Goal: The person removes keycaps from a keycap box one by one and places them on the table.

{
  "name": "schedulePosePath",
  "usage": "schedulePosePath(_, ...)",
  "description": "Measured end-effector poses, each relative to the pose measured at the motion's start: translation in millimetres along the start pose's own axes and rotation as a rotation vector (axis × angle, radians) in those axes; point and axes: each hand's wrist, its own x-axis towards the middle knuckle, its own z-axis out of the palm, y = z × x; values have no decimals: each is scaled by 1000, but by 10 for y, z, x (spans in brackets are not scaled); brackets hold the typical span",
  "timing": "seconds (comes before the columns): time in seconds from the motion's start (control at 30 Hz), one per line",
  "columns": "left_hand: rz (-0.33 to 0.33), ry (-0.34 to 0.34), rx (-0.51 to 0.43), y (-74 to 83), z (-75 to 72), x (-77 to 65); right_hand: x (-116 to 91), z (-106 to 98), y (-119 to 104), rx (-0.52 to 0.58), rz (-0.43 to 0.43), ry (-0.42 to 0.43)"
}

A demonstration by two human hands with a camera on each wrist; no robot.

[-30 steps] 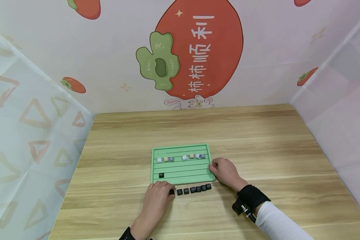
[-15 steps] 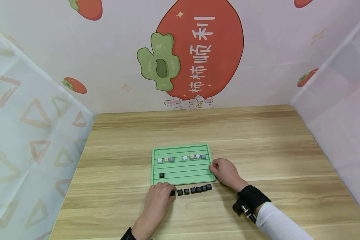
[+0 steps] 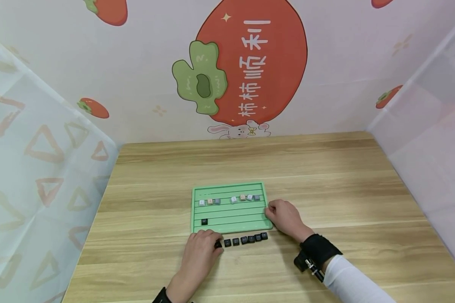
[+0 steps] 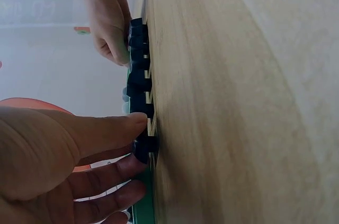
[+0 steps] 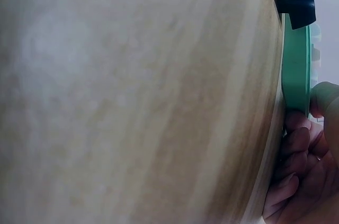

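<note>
My left hand (image 3: 199, 254) pinches a black keycap (image 4: 143, 149) between thumb and forefinger, just below the front left corner of a green grooved tray (image 3: 235, 219). This keycap is the leftmost of a line of black keycaps (image 3: 244, 240) on the table along the tray's front edge. With the thumb on top and curled fingers against the side, my right hand (image 3: 286, 217) grips the tray's right edge. One black keycap (image 3: 204, 221) sits alone in a lower groove of the tray. Part of the pinched keycap is hidden by the fingers.
White, tan and grey keycaps (image 3: 233, 200) stand in two groups in an upper groove of the tray. Wood-grain table (image 3: 326, 176) surrounds it. A printed back wall (image 3: 136, 84) and side walls close in the table. Both wrists wear black straps (image 3: 318, 250).
</note>
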Motion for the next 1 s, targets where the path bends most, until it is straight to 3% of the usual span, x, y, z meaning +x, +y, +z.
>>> schedulePosePath(0.63,2,117,23,-44,-70,45,5,-3,-8,-1,5,-17)
schedulePosePath(1.0,-4,127,14,-78,-97,80,4,-6,12,2,-6,-13)
